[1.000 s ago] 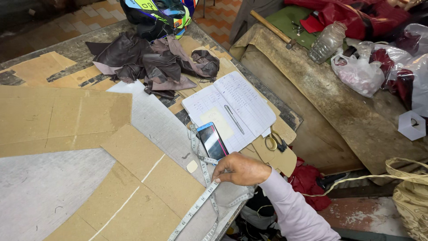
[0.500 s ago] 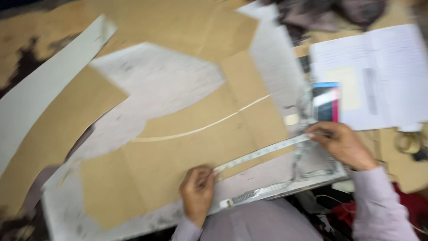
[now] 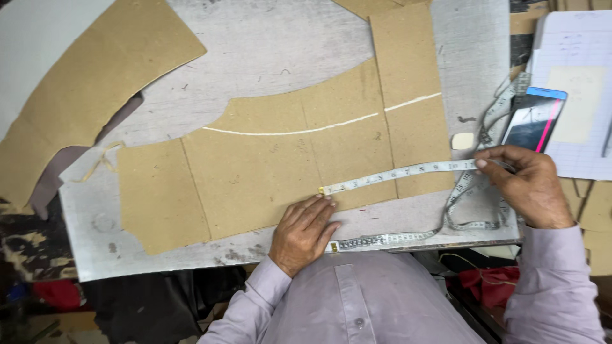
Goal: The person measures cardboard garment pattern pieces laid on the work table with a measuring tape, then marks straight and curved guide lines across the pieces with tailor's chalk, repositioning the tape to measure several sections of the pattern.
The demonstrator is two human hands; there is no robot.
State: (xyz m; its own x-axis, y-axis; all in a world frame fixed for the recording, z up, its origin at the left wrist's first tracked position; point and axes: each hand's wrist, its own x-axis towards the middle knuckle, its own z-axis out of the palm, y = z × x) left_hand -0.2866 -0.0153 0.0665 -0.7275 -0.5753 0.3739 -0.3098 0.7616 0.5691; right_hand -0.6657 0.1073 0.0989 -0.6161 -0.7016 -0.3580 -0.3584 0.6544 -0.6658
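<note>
A white measuring tape (image 3: 398,173) lies stretched along the lower edge of a brown cardboard pattern piece (image 3: 268,165) with a curved white chalk line on it. My left hand (image 3: 304,232) presses the tape's metal-tipped end flat onto the cardboard with its fingertips. My right hand (image 3: 530,186) pinches the tape farther right, past the cardboard's edge, pulling it taut. The rest of the tape loops loosely under my right hand and trails back along the table's front edge.
The cardboard rests on a grey scuffed table (image 3: 268,51). A smartphone (image 3: 533,119) and a small white chalk piece (image 3: 462,141) lie near my right hand. An open notebook (image 3: 577,89) sits at the right, another cardboard piece (image 3: 83,89) at the left.
The view has swung down over the table and closed in. My left hand has come onto the tape's end, and the tape now lies taut between both hands.
</note>
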